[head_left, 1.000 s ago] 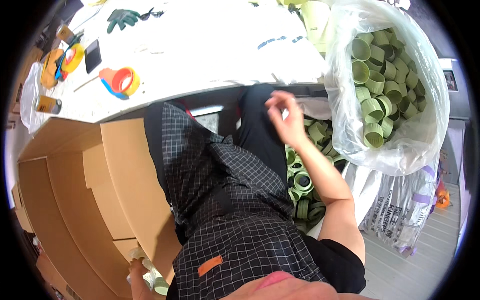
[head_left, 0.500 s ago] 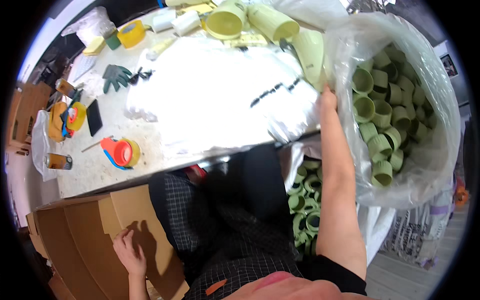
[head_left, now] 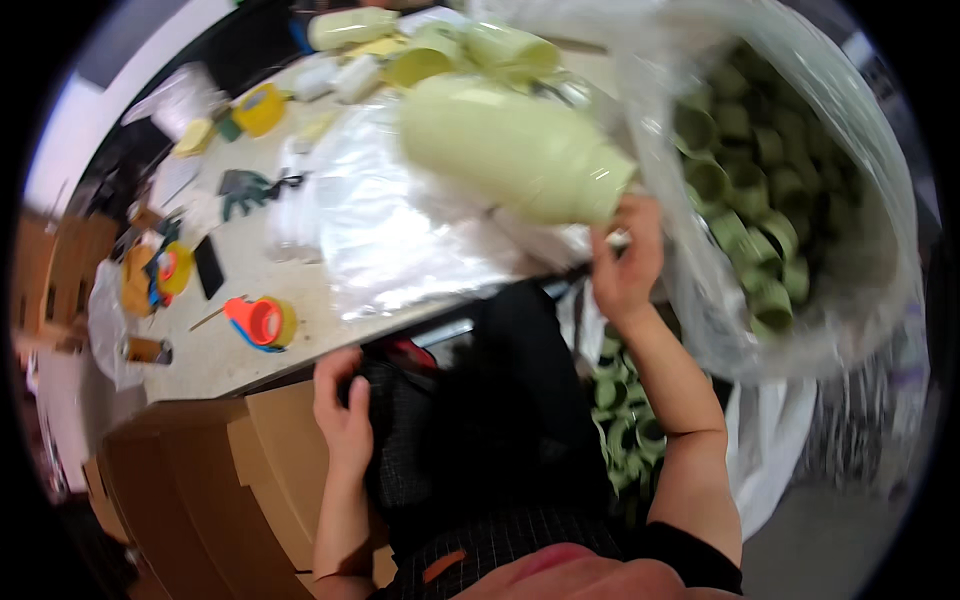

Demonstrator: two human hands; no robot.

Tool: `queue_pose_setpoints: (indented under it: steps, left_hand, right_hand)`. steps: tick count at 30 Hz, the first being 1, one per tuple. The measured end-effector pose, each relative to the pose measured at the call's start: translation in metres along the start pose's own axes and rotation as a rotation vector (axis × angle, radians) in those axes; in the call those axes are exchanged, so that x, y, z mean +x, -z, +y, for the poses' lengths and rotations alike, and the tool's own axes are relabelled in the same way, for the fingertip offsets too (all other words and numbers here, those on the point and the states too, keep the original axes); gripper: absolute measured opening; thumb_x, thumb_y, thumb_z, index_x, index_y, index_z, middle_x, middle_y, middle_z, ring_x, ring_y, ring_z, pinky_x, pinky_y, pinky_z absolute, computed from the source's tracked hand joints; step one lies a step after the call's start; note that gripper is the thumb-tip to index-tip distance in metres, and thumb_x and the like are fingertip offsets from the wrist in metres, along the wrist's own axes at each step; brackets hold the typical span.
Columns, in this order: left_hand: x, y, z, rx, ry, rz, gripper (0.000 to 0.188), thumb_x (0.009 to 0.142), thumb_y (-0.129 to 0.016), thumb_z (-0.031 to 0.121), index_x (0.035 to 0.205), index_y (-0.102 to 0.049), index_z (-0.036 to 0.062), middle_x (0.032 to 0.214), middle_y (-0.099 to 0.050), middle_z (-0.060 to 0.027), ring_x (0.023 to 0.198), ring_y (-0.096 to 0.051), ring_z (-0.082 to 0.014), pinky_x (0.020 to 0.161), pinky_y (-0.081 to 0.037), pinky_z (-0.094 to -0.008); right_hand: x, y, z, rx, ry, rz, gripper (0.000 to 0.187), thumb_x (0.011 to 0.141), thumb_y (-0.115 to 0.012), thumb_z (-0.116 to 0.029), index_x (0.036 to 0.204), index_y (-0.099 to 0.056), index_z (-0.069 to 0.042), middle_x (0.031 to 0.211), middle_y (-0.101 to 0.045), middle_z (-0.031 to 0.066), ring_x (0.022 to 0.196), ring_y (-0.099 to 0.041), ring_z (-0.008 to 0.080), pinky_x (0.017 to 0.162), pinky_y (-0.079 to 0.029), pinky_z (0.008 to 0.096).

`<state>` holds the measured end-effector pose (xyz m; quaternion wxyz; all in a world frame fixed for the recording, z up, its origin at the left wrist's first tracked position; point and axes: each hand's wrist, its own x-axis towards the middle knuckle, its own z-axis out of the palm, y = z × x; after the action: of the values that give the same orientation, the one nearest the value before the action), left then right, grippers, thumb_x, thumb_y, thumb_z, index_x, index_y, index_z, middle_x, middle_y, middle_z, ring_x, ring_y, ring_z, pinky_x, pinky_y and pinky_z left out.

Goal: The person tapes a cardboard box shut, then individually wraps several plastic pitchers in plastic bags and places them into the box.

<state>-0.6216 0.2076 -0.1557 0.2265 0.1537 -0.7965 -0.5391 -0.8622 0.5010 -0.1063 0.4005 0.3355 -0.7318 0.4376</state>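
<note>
My right hand [head_left: 630, 262] grips the narrower end of a pale green plastic vessel [head_left: 505, 150], long and roughly cylindrical. It is held tilted, its wide end up and to the left, over the clear plastic sheets [head_left: 395, 240] on the table. My left hand [head_left: 342, 410] is at the table's front edge, above the cardboard box, with fingers apart and nothing in it. At the back of the table lie similar pale green vessels [head_left: 510, 48], their open ends showing.
A large clear bag [head_left: 660, 240] full of short green rings [head_left: 747, 185] stands at right. More green pieces [head_left: 625, 430] lie below the table edge. An open cardboard box [head_left: 190, 480] is at lower left. A tape dispenser [head_left: 262, 320], phone [head_left: 208, 268] and dark glove [head_left: 243, 192] lie on the table.
My right hand has brought a pale green vessel from the back right toward me and over the sheets. My left hand has risen from the cardboard box to the table edge.
</note>
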Motion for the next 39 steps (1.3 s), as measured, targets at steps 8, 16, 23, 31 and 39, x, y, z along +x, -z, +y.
queue_pose_setpoints:
  steps: [8,16,23,31,39]
  left_hand:
    - [-0.067,-0.019,-0.034,-0.748,0.814,-0.237,0.034,0.100,-0.058,0.017,0.130,-0.056,-0.0008,0.124,-0.065,-0.0102,0.112,-0.064,-0.0218,0.097,-0.052,-0.0364]
    - [-0.115,-0.013,-0.025,-0.826,0.748,-0.287,0.025,0.101,-0.058,0.016,0.121,-0.061,0.0015,0.108,-0.070,-0.0055,0.088,-0.064,-0.0085,0.073,-0.050,-0.0251]
    - [-0.106,-0.020,-0.012,-0.886,0.769,0.080,0.034,0.106,-0.045,0.020,0.128,-0.054,-0.0041,0.122,-0.066,-0.0161,0.109,-0.066,-0.0243,0.096,-0.053,-0.0378]
    - [-0.071,-0.021,-0.017,-1.007,0.715,0.128,0.035,0.107,-0.043,0.021,0.128,-0.054,-0.0052,0.121,-0.066,-0.0174,0.108,-0.066,-0.0261,0.095,-0.054,-0.0405]
    - [-0.093,0.003,-0.029,-1.057,0.961,0.029,0.036,0.106,-0.044,0.024,0.123,-0.057,-0.0052,0.118,-0.067,-0.0171,0.108,-0.066,-0.0281,0.094,-0.054,-0.0407]
  right_hand:
    - [-0.071,0.130,-0.061,0.017,0.050,-0.802,0.034,0.079,-0.077,-0.024,0.105,-0.067,-0.006,0.110,-0.066,0.0104,0.102,-0.064,0.0303,0.089,-0.053,0.0413]
    - [-0.013,0.086,0.142,-0.808,-0.469,-0.411,0.072,0.089,-0.067,-0.050,0.147,-0.046,-0.013,0.147,-0.037,0.0348,0.132,-0.042,0.0496,0.110,-0.035,0.0529]
    - [-0.018,0.061,0.113,0.023,-0.851,0.559,0.061,0.092,-0.073,-0.027,0.138,-0.045,0.000,0.122,-0.053,0.0131,0.105,-0.055,0.0246,0.096,-0.045,0.0364]
    - [-0.114,0.084,-0.026,1.303,-1.410,-0.162,0.058,0.105,-0.040,-0.045,0.143,-0.046,-0.001,0.143,-0.053,0.0138,0.130,-0.052,0.0275,0.110,-0.040,0.0416]
    - [-0.031,0.042,-0.108,0.515,0.095,-0.675,0.063,0.091,-0.058,-0.042,0.138,-0.050,0.000,0.139,-0.052,0.0224,0.127,-0.050,0.0399,0.109,-0.038,0.0447]
